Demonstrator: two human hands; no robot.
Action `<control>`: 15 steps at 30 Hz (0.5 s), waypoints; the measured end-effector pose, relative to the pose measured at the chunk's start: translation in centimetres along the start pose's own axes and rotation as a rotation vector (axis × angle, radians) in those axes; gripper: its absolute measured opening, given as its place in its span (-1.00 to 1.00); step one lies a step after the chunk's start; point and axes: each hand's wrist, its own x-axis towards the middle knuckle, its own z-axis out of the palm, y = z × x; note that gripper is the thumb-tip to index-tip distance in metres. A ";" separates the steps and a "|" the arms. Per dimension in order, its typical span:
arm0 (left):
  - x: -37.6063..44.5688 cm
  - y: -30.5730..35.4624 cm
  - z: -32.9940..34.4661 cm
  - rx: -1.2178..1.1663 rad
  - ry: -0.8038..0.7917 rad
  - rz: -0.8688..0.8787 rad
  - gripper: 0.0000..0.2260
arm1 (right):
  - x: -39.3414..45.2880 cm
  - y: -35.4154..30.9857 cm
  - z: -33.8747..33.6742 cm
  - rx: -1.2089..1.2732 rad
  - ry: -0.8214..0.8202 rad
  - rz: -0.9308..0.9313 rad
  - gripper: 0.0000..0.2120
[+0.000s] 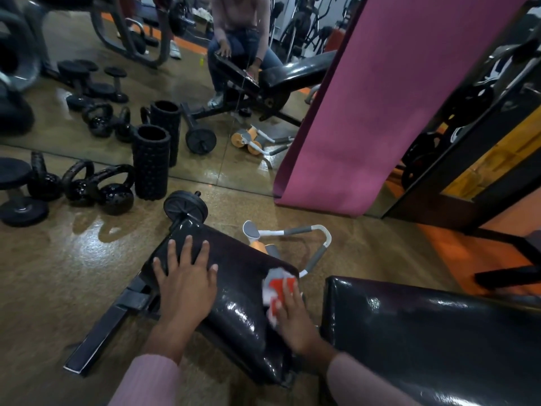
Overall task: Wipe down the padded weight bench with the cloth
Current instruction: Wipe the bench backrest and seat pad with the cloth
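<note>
The left hand point(184, 276) lies flat, fingers point(187, 246) straight and spread, pressing on the far end of the black padded seat pad point(234, 288) of the weight bench. The right hand point(295, 320) has its fingers point(288, 291) laid over a red and white cloth point(276, 291), holding it down on the right edge of that same pad; whether the fingers curl round the cloth cannot be told. Both wrists come out of pink sleeves point(152, 382). The pad is glossy and shows bright wet-looking highlights. To its right, apart by a gap, is the bench's larger back pad point(424, 332), also black and shiny. The bench's black steel frame point(99, 335) rests on a speckled brown floor point(73, 268), with a small wheel point(186, 206) at the far end. Beyond the seat pad lies an orange and grey ab roller point(289, 241). Along a wall mirror point(205, 83) stand kettlebells point(114, 191), dumbbells point(20, 194) and a black foam roller point(150, 162); a purple mat point(380, 98) leans against it
</note>
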 end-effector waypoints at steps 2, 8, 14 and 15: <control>-0.1 -0.1 0.0 -0.012 -0.002 0.006 -0.51 | 4.4 -1.4 -1.1 -0.102 -0.003 0.048 -0.44; 0.4 0.6 -0.5 -0.035 -0.022 -0.031 -0.51 | 2.3 -5.1 -0.7 -0.175 -0.039 -0.231 -0.47; 0.1 0.3 -0.6 -0.019 -0.027 -0.024 -0.52 | 4.6 -2.2 -2.3 -0.013 -0.095 0.023 -0.48; 0.1 0.3 -0.7 -0.021 -0.028 -0.023 -0.52 | 6.2 -3.1 -2.7 0.014 -0.116 0.111 -0.50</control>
